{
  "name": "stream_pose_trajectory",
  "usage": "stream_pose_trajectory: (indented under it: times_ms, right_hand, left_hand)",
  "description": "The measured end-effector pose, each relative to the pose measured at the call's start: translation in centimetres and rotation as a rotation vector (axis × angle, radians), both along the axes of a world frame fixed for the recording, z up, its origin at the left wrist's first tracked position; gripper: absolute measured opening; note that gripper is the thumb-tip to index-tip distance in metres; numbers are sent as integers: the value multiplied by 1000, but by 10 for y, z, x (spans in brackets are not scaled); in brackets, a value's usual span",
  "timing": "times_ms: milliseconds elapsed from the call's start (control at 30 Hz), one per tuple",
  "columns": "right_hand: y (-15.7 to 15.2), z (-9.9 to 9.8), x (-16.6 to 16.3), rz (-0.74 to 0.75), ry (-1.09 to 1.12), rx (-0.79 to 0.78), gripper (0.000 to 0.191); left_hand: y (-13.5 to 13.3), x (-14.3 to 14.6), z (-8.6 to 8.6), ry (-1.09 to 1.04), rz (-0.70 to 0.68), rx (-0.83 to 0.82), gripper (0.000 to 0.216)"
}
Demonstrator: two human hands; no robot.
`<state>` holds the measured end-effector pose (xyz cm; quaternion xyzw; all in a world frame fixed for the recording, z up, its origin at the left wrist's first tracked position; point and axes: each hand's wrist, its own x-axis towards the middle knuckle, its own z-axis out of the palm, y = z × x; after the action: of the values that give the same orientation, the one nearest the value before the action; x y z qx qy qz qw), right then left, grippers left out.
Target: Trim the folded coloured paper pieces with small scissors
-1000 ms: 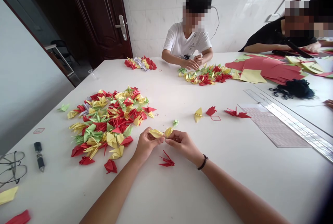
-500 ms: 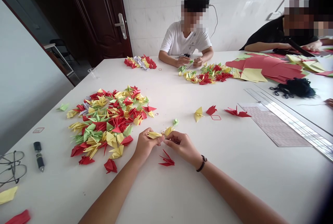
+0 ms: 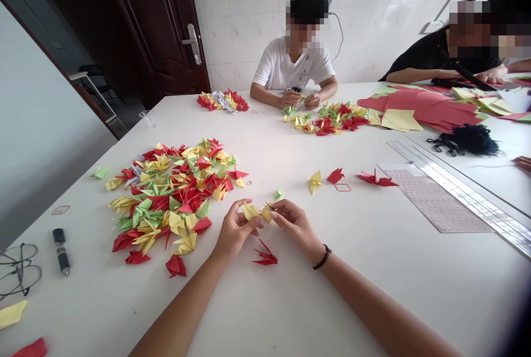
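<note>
My left hand pinches a yellow folded paper crane between thumb and fingers. In my right hand is a slim metal tool that looks like tweezers, its tip pointing up and left near the crane. Just under that tip lies another yellow paper piece, partly hidden by my right fingers. A red paper crane rests on the table below my hands. Beyond them sits a small green folded piece. To the left spreads a large heap of red, yellow, green and lilac cranes.
Loose cranes, one yellow and one red, lie right of centre. Farther right are a ruler, black cord and coloured paper sheets. A pen and glasses lie left. Two people sit across the table.
The yellow crane in my left hand has turned from lying nearly flat to tilted. My right hand has shifted slightly, and the metal tool's tip now points upward and shows more.
</note>
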<state>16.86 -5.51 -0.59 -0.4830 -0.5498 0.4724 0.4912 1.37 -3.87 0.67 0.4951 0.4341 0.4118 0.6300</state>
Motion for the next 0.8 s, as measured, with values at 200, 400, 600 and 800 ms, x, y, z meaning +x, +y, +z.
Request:
stream_pose_trajectory:
  times_ms: [200, 400, 600, 800]
  right_hand:
    - [1, -1, 0, -16, 3, -18, 28]
    - [2, -3, 1, -15, 8, -31, 27]
    - [2, -3, 1, -15, 12, -29, 27]
    - [3, -3, 1, -6, 14, -19, 27]
  left_hand:
    - [-1, -2, -3, 45, 75, 75, 37]
    - [-1, -5, -8, 251, 182, 302, 19]
    - [1, -8, -13, 380, 159, 553, 24]
    - [7, -12, -17, 445, 271, 622, 31]
